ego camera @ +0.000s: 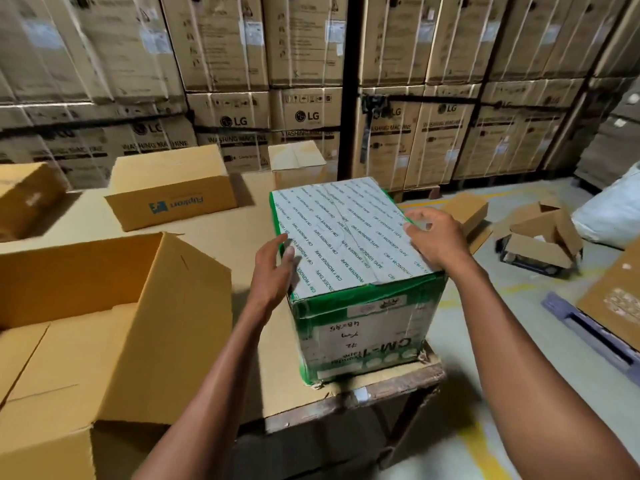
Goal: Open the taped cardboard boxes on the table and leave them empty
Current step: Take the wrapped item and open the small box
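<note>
A green and white box (349,251), its top covered in printed tape, stands at the near right corner of the cardboard-covered table (221,233). Its flaps are closed. My left hand (273,268) lies flat against the box's left top edge, fingers extended. My right hand (433,237) rests on the box's right top edge with the fingers spread over the tape. Neither hand holds anything. A large brown box (114,327) sits open at the near left. A closed brown box with a blue logo (173,188) sits further back.
Another brown box (27,195) lies at the far left and a small one (298,161) at the table's back. Opened boxes (540,237) lie on the floor to the right, beside a white sack (609,209). Stacked washing machine cartons (311,81) form a wall behind.
</note>
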The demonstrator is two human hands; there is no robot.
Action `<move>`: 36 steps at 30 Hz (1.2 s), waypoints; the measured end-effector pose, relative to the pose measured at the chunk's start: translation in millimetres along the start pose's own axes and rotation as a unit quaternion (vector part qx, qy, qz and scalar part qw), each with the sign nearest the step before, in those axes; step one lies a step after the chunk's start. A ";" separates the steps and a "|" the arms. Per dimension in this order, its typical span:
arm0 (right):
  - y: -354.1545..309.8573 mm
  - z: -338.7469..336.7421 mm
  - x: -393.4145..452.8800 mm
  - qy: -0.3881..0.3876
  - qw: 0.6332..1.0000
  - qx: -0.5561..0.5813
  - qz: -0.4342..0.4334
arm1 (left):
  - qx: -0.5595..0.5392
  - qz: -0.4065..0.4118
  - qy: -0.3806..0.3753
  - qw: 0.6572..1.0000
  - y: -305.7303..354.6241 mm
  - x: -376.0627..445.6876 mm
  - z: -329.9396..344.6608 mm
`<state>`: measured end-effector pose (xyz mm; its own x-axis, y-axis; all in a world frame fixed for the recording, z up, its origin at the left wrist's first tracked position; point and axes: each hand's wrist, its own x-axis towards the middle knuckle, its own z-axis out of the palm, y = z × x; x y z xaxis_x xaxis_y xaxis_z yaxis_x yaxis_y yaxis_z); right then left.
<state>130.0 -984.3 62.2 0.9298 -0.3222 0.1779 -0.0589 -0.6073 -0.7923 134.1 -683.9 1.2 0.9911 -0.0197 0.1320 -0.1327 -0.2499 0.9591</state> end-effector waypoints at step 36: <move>119.1 42.1 -0.6 -0.120 0.987 0.098 0.047 | -0.004 -0.076 0.087 0.993 -44.4 -52.7 37.9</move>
<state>137.8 -1025.9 -56.8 0.9842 -0.1750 -0.0267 -0.0997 -0.4234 -0.9005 88.3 -708.4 -57.7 0.9822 0.1859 0.0266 0.0170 -0.2288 0.9733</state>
